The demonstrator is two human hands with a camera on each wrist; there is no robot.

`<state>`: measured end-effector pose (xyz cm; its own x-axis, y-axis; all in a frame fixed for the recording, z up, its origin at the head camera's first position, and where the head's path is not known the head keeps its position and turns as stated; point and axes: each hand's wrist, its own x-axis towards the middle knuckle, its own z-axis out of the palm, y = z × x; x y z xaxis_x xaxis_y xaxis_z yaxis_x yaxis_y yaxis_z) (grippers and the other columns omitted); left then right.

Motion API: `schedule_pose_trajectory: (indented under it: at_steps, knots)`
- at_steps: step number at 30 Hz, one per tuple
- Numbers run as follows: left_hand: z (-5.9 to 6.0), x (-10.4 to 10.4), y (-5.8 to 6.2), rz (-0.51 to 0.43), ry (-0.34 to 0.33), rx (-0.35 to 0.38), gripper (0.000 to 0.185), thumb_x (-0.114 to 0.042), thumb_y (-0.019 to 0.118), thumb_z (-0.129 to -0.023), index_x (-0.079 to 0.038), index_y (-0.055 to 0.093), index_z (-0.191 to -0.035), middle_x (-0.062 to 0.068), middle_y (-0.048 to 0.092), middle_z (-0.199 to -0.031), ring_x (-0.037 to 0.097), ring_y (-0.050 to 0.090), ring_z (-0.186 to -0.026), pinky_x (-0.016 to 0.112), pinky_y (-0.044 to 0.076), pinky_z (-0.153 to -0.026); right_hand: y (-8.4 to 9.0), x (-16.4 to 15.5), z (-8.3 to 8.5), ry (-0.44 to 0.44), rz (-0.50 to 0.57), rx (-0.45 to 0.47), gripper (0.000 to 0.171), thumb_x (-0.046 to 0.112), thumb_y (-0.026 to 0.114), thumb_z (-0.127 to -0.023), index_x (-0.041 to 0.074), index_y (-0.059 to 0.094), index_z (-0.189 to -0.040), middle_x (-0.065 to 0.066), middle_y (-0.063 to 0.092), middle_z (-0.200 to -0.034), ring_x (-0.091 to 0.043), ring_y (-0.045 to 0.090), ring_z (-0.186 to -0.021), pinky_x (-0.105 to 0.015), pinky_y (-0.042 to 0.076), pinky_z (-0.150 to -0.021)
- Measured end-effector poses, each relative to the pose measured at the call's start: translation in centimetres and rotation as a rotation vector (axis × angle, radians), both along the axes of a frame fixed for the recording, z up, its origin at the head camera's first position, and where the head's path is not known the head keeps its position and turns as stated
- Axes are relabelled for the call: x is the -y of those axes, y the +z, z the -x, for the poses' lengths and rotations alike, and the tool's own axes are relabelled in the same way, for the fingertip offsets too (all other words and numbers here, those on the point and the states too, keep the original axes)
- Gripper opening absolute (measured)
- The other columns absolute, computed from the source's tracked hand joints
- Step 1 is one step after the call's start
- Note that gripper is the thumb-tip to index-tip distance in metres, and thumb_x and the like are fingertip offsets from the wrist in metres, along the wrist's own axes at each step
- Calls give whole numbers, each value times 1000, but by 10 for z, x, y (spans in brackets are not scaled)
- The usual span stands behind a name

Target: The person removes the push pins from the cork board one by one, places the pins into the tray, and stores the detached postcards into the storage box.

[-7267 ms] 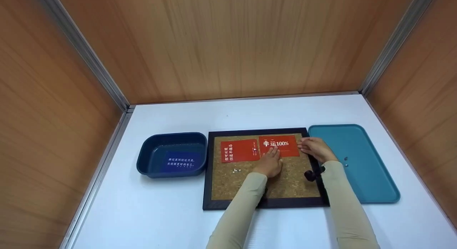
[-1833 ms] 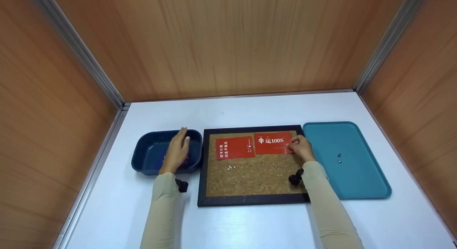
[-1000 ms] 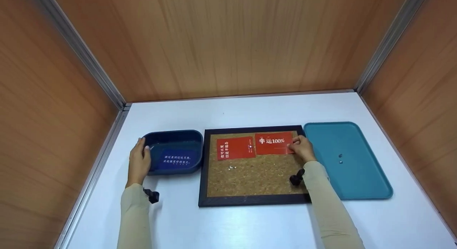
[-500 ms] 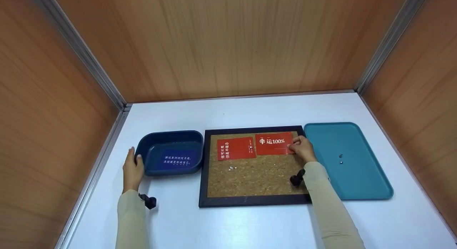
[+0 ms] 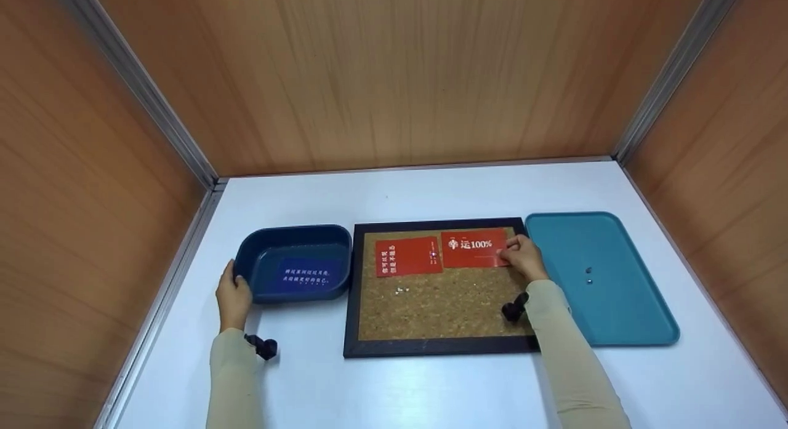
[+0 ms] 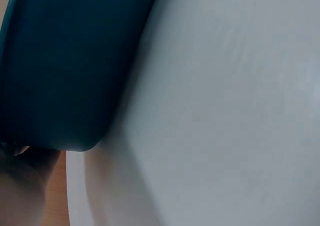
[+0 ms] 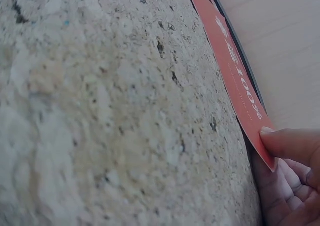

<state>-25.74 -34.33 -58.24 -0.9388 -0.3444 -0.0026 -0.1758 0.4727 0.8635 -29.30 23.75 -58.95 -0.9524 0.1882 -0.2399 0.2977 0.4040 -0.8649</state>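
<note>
On the left, a dark blue bin (image 5: 292,232) holds a blue card (image 5: 305,275) with white writing. My left hand (image 5: 234,300) lies at the bin's left outer wall, its thumb beside the rim; in the left wrist view the bin (image 6: 65,70) hides most of the fingers. My right hand (image 5: 523,256) pinches the right edge of a red card (image 5: 471,243) marked "100%", thumb on top, as the right wrist view shows. This card lies on a framed cork board (image 5: 431,312), beside a second red card (image 5: 406,260) with a pin near its right edge.
Several small clear pins (image 5: 401,290) lie on the cork below the cards. A teal tray (image 5: 628,306) stands at the right, bearing two small items (image 5: 589,276). Wood-grain walls (image 5: 406,78) enclose the white table (image 5: 345,392) at the back and sides.
My left hand has gone from the red card, across the bin, to the bin's left side, and lately lowered a little there. My right hand stays at the red card's right edge.
</note>
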Motion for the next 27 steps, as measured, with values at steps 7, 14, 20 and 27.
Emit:
schedule_pose_trajectory:
  at_steps: [7, 14, 20, 27]
  knots:
    - [2, -4, 0, -48, 57, 1, 55, 0, 20, -99, -3, 16, -154, 21, 19, -158, 35, 17, -146, 48, 19, -119, 2, -1, 1, 4, -43, -6, 29, 8, 59, -89, -4, 52, -114, -13, 58, -95, -20, 62, -83, -24, 53, -64]
    - [4, -6, -1, -23, 44, -8, 55, 1, 20, -98, 0, 18, -153, 21, 21, -157, 35, 18, -146, 47, 19, -120, 1, -3, 3, -5, -40, 4, 28, 8, 61, -88, -4, 53, -112, -11, 57, -93, -19, 58, -81, -24, 51, -64]
    - [4, -6, -2, -23, 52, -16, 54, 1, 20, -98, 1, 19, -152, 21, 22, -157, 35, 19, -146, 46, 19, -120, 3, -6, 5, -6, -43, 2, 30, 10, 63, -89, -4, 54, -113, -10, 56, -94, -20, 58, -83, -25, 50, -66]
    - [1, -4, -2, -39, 49, -12, 54, 1, 20, -98, 1, 17, -152, 21, 20, -158, 33, 17, -147, 45, 18, -120, 1, -8, 5, 18, -15, 16, 33, 13, 65, -90, -4, 54, -116, -7, 58, -93, -15, 59, -81, -23, 50, -68]
